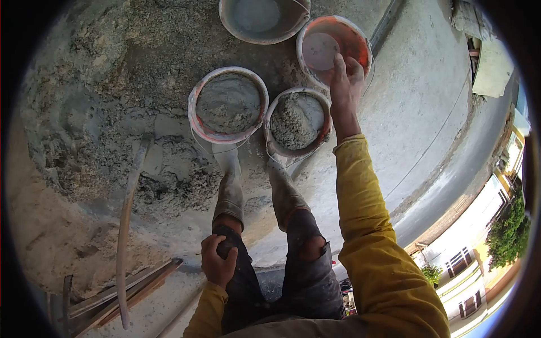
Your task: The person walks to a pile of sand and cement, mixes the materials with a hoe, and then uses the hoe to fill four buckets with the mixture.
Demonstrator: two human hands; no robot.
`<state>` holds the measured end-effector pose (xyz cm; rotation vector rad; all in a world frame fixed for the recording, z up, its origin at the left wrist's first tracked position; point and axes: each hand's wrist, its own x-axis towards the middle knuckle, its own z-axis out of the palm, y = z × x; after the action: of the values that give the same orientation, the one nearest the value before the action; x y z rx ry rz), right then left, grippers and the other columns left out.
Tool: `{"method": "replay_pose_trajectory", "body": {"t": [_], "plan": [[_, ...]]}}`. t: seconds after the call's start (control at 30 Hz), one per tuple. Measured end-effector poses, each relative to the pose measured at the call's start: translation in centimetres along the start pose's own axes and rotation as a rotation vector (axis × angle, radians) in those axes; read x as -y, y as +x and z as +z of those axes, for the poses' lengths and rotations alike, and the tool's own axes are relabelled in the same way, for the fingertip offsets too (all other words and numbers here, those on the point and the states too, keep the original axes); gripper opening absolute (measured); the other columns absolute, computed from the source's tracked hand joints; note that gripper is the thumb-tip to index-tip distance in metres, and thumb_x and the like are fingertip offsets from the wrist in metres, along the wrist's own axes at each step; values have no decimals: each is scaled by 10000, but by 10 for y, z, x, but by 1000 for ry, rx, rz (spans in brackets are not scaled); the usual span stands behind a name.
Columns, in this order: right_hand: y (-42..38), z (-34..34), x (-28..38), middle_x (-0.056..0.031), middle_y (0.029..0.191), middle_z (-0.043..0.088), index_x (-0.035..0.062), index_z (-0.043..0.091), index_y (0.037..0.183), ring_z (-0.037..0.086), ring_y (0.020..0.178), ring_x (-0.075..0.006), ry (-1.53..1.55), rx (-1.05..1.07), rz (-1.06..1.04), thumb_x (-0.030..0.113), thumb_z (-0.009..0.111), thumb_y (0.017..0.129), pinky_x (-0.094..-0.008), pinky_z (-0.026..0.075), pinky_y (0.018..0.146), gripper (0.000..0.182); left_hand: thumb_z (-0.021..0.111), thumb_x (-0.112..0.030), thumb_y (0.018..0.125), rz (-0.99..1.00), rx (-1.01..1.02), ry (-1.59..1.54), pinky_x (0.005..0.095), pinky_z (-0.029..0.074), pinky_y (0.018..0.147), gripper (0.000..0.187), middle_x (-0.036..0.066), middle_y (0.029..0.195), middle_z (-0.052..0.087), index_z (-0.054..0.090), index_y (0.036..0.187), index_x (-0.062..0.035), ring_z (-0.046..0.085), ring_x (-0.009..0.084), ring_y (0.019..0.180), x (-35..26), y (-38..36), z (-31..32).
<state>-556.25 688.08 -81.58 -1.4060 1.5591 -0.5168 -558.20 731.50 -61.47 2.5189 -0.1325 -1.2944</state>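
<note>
Head view: 2 buckets (193, 107) (298, 90) hold mix (228, 101); 2 pails (356, 48) (242, 11) look unfilled; my left hand (218, 262) rests loosely open; I cannot tell my right hand (346, 87)'s grip.

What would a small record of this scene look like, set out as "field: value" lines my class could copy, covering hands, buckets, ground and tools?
Left hand: on the left knee
Right hand: by the rim of the red-lined bucket; contact unclear
Buckets: four
Left near bucket: grey wet mix
Right near bucket: heaped grey mix
Farthest bucket: no heaped mix visible
Ground, left: spread wet grey mix
Tool: long curved handle, head hidden
Footwear: dirty boots
</note>
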Motion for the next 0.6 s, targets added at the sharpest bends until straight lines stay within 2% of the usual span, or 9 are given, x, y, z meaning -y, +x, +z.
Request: {"method": "replay_pose_trajectory", "body": {"t": [0.07,0.17,0.27,0.37,0.43,0.47,0.5,0.57,0.6], "plan": [[27,46,29,-194,1203,542,-83,475,1250,550,1070,-266,159,58,78,441,657,849,-342,457,885,684,721,-207,669,-6,-3,-1,422,444,941,390,166,1131,553,623,1014,-55,539,352,1086,3,1,0],[60,105,64,-187,1155,562,-77,505,1219,580,1010,-259,-85,-136,27,450,671,828,-352,469,846,677,724,-203,667,-20,-9,-17,420,446,936,390,164,1133,553,621,1013,-54,541,351,1080,5,-1,0],[52,136,37,-167,1083,586,-56,508,1219,599,936,-258,-89,117,99,402,691,813,-360,479,773,639,733,-193,664,-25,-13,-54,418,443,940,386,161,1134,553,620,1007,-56,538,345,1084,6,-1,-3],[20,150,-22,-147,1010,611,-36,511,1219,619,862,-257,6,455,459,354,710,799,-368,488,700,607,734,-188,663,-29,-17,-69,417,441,942,384,160,1134,554,620,1006,-57,535,344,1087,9,-1,-3],[-2,152,-27,-133,962,627,-22,513,1219,631,812,-256,128,488,596,322,723,789,-373,494,651,589,729,-174,664,-32,-26,-87,411,433,947,385,158,1133,552,615,1012,-57,532,339,1090,12,1,-3],[-10,157,-22,-126,1069,587,-41,594,1080,625,713,-180,184,452,529,185,658,871,-260,466,517,314,724,-160,665,-38,-18,-98,406,426,953,385,155,1132,550,609,1018,-58,528,333,1094,15,-1,-3],[8,174,-55,-120,1024,582,-29,545,1149,641,797,-217,180,503,490,195,581,917,-317,514,638,324,724,-160,665,-56,-15,-94,406,426,953,385,155,1132,550,609,1018,-58,528,333,1094,16,-2,-4],[-1,171,-31,-135,1076,587,-6,452,1251,636,896,-261,507,458,565,214,498,948,-385,502,800,377,725,-158,665,-55,0,-110,405,424,955,385,154,1133,550,609,1018,-59,528,334,1091,16,1,-8],[3,173,-31,-158,1145,577,11,378,1296,616,990,-294,521,522,537,216,437,960,-431,448,925,398,723,-160,669,-52,4,-118,403,424,954,384,154,1135,548,608,1021,-60,529,334,1088,18,1,-9]]}}
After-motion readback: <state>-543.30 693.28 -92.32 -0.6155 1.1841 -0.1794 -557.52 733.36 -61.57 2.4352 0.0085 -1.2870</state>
